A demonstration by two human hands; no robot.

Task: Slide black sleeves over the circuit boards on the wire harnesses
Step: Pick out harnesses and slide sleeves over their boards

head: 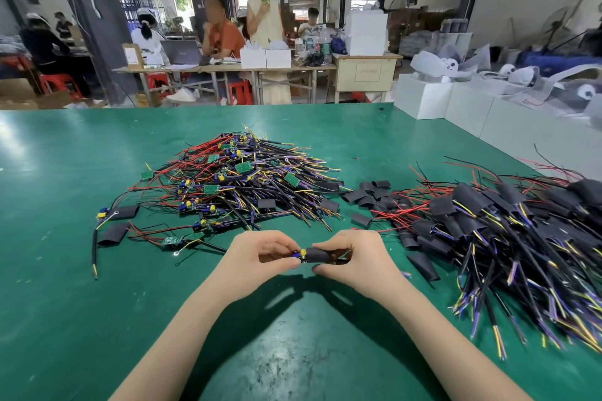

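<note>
- Head view: both hands meet low centre over the green table [65, 205], held just above its surface.
- Left hand [260, 257] pinches the exposed end of a board [302, 254] between thumb and fingertips (yellow and blue parts show at that end).
- Right hand [355, 255] grips a sleeve [321, 254], fingers curled round it; the sleeve covers most of the board, only the left tip sticks out.
- Wires on the right end of the sleeve are hidden behind the right fingers, can't tell how they run.
- Unsleeved pile [241, 179] sits beyond the hands, centre-left: green boards tangled in red, black, yellow and purple wires.
- Loose sleeves [371, 194] lie between that pile and the right one; a few more sit at the left edge of the pile near a stray harness [107, 213].
- Done pile [508, 225] on the right: harnesses with sleeves on, wire ends fanned toward the near edge.
- One loose harness [176, 241] lies just left of the left hand, board bare.
- Background: people at tables [228, 67], white boxes [423, 98] to the right of the table.
</note>
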